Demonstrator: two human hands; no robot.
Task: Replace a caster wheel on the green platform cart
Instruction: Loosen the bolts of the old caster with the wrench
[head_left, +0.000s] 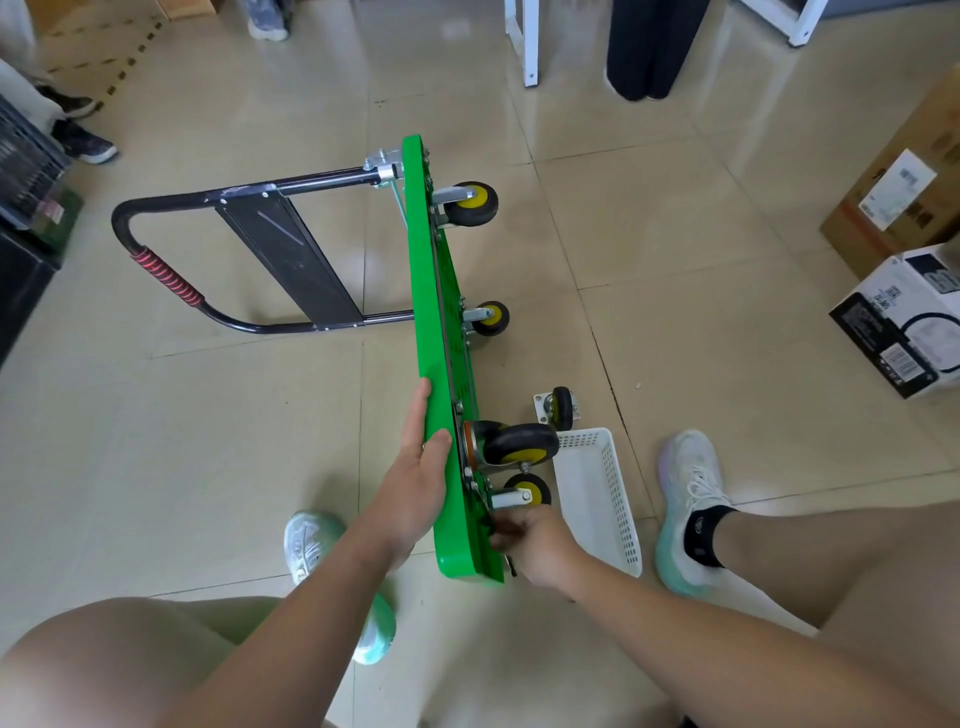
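The green platform cart (431, 291) stands on its long edge on the floor, its black handle (156, 270) lying out to the left. Several black casters with yellow hubs stick out to the right from its underside; the nearest mounted ones are a large caster (519, 441) and a smaller one (527, 491). A loose caster (558, 408) stands on the floor beside them. My left hand (421, 467) lies flat with straight fingers against the deck's top face. My right hand (535, 540) has curled fingers at the underside near the smaller caster; what it grips is hidden.
A white perforated basket (597, 499) sits on the floor just right of the cart, between it and my right shoe (691, 509). My left shoe (311, 540) is left of the cart. Cardboard boxes (904, 291) stand at the right, other people's feet (83, 140) at far left.
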